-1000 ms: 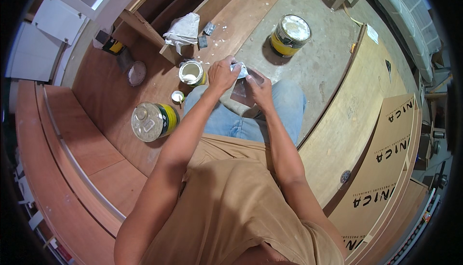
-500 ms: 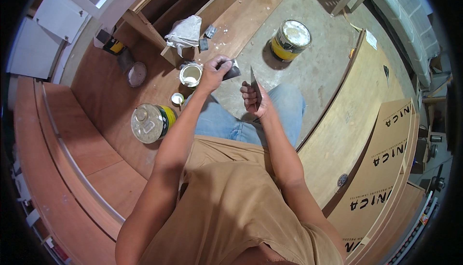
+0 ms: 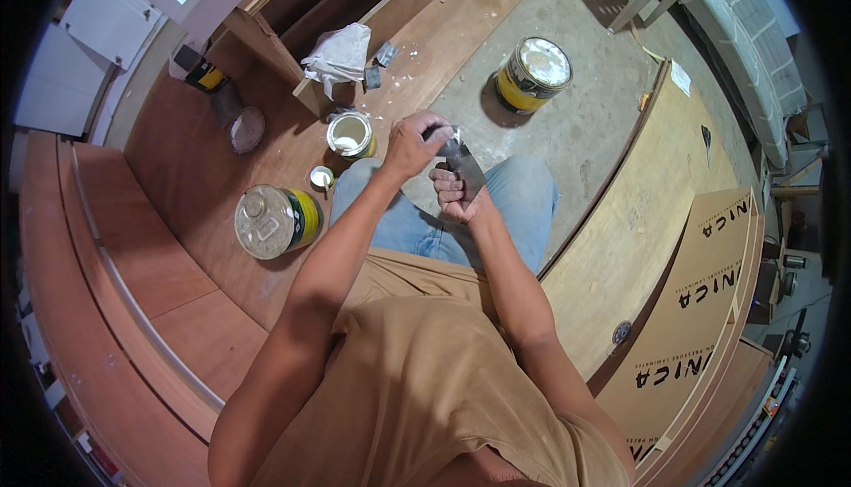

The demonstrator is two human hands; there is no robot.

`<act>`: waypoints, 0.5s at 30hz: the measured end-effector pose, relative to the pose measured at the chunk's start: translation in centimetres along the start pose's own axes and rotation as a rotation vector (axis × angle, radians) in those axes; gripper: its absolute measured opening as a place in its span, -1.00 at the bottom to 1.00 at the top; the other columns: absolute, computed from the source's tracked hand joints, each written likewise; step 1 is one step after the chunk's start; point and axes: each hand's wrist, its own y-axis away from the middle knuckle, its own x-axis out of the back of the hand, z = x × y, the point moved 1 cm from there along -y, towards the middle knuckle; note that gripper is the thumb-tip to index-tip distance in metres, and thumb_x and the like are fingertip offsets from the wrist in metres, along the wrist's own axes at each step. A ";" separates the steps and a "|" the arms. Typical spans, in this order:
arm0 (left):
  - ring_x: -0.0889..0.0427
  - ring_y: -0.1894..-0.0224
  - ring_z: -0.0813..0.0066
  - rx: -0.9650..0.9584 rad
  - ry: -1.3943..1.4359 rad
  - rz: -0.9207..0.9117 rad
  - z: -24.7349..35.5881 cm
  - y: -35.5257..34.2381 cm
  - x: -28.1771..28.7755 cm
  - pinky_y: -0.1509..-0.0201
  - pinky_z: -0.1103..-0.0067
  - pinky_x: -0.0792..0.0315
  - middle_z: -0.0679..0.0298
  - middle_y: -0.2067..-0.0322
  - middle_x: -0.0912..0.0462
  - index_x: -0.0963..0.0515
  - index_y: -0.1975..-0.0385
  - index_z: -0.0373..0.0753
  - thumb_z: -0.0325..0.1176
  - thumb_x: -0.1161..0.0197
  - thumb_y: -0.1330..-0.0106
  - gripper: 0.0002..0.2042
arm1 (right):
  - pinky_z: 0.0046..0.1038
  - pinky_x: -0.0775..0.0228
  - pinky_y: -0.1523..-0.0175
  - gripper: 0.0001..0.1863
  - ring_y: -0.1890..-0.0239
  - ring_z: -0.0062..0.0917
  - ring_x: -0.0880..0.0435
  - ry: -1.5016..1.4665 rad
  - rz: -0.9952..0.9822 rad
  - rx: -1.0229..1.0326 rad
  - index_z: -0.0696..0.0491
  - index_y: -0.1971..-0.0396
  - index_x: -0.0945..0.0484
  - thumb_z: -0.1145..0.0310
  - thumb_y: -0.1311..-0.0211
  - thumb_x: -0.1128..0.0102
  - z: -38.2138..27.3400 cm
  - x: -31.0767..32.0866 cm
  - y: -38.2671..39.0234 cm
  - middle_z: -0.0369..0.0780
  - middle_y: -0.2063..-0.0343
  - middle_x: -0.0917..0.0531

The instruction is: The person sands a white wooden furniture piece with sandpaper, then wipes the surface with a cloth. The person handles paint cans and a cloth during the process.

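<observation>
Blade [image 3: 469, 175] in the right hand [image 3: 454, 195], and here's the line that counts: its long axis runs on a slant, near end low and right by the wrist, far end up and left, aimed at the left hand [image 3: 415, 145]. The right hand is the nearer one, closed in a fist with fingers curled at the blade's lower part. The left hand sits just beyond and to the left, thumb and fingers pinched on a small dark scraper [image 3: 451, 146], and that scraper overlaps the blade's far end in view; whether the two touch, I can't tell. White paste [image 3: 458, 132] shows up at that end. So the blade points away from the body, leaning left, a broad face showing, out in front between the knees of the jeans [image 3: 523, 212]. Left of the left hand, near the knee, stands an open can [image 3: 348, 125]; farther out, ahead and to the right of both hands, a bigger can [image 3: 523, 93] stands on the floor [image 3: 585, 124].
</observation>
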 end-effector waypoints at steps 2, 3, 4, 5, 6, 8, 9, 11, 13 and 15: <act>-0.68 0.31 0.38 -0.148 -0.092 -0.036 1.4 0.7 -0.4 0.18 0.50 -0.51 0.15 0.37 -0.70 -0.65 0.33 -0.31 -0.35 -0.31 -0.19 -0.83 | -0.72 -0.14 0.79 -0.67 0.82 -0.80 -0.23 0.000 0.091 0.038 -0.05 0.61 -0.31 0.19 -0.37 -0.03 -0.3 0.2 -0.2 -0.44 0.76 -0.25; -0.68 0.31 0.35 -0.115 -0.053 -0.024 1.4 0.7 -0.4 0.17 0.49 -0.51 0.15 0.37 -0.70 -0.65 0.34 -0.31 -0.34 -0.31 -0.18 -0.83 | -0.72 -0.13 0.80 -0.66 0.82 -0.80 -0.23 -0.007 0.137 0.074 -0.05 0.61 -0.31 0.17 -0.36 -0.04 -0.5 0.3 -0.2 -0.45 0.77 -0.24; -0.68 0.31 0.31 -0.084 -0.017 -0.016 1.4 0.5 -0.3 0.17 0.48 -0.51 0.15 0.37 -0.70 -0.65 0.35 -0.31 -0.34 -0.31 -0.18 -0.83 | -0.72 -0.11 0.81 -0.66 0.83 -0.81 -0.22 -0.015 0.179 0.110 -0.06 0.61 -0.32 0.15 -0.36 -0.06 -0.6 0.3 -0.2 -0.46 0.78 -0.24; -0.69 0.31 0.27 -0.054 0.018 -0.006 1.4 0.4 -0.3 0.17 0.47 -0.51 0.15 0.37 -0.70 -0.66 0.36 -0.30 -0.33 -0.31 -0.17 -0.83 | -0.72 -0.12 0.81 -0.67 0.82 -0.81 -0.23 0.013 0.148 0.083 -0.06 0.60 -0.35 0.15 -0.35 -0.06 -0.7 0.8 -0.3 -0.46 0.78 -0.26; -0.68 0.31 0.28 -0.065 -0.004 -0.012 1.6 0.4 -0.3 0.16 0.47 -0.49 0.16 0.38 -0.69 -0.65 0.37 -0.29 -0.32 -0.31 -0.17 -0.83 | -0.72 -0.12 0.81 -0.69 0.82 -0.81 -0.25 0.040 0.117 0.056 -0.06 0.58 -0.37 0.16 -0.35 -0.07 -0.9 1.7 -0.6 -0.45 0.77 -0.29; -0.67 0.31 0.28 -0.085 -0.045 -0.014 1.9 0.6 -0.6 0.15 0.46 -0.46 0.19 0.39 -0.69 -0.65 0.40 -0.27 -0.30 -0.31 -0.17 -0.84 | -0.72 -0.09 0.82 -0.71 0.82 -0.80 -0.26 0.120 0.188 0.104 -0.08 0.56 -0.41 0.13 -0.33 -0.09 -1.0 1.5 -1.0 -0.44 0.76 -0.34; -0.67 0.32 0.29 -0.094 -0.066 -0.015 2.1 0.8 -0.9 0.14 0.46 -0.44 0.21 0.39 -0.69 -0.65 0.42 -0.26 -0.29 -0.31 -0.17 -0.84 | -0.73 -0.06 0.82 -0.72 0.83 -0.79 -0.26 0.169 0.285 0.183 -0.11 0.54 -0.42 0.11 -0.32 -0.11 -1.1 1.4 -1.3 -0.44 0.76 -0.36; -0.63 0.32 0.34 -0.188 -0.159 -0.061 4.3 1.6 -0.6 0.15 0.43 -0.30 0.26 0.41 -0.67 -0.64 0.41 -0.18 -0.26 -0.32 -0.17 -0.86 | -0.74 0.01 0.82 -0.74 0.85 -0.77 -0.24 0.257 0.482 0.349 -0.16 0.52 -0.43 0.05 -0.30 -0.14 -1.0 1.0 -1.3 -0.43 0.75 -0.40; -0.62 0.33 0.34 -0.254 -0.153 -0.106 4.8 1.6 0.0 0.16 0.43 -0.23 0.28 0.41 -0.65 -0.63 0.41 -0.14 -0.24 -0.32 -0.16 -0.86 | -0.70 -0.07 0.80 -0.66 0.84 -0.69 -0.32 0.379 0.397 0.345 -0.18 0.47 -0.46 -0.13 -0.24 -0.18 -2.9 4.2 -1.4 -0.40 0.70 -0.50; -0.64 0.28 0.48 -0.076 -0.007 -0.044 3.3 1.0 1.6 0.10 0.48 -0.37 0.28 0.34 -0.69 -0.64 0.29 -0.21 -0.31 -0.27 -0.24 -0.86 | -0.68 -0.28 0.71 -0.59 0.75 -0.64 -0.47 0.358 0.161 0.267 -0.14 0.37 -0.51 -0.21 -0.20 -0.20 -5.8 7.3 -0.5 -0.35 0.61 -0.58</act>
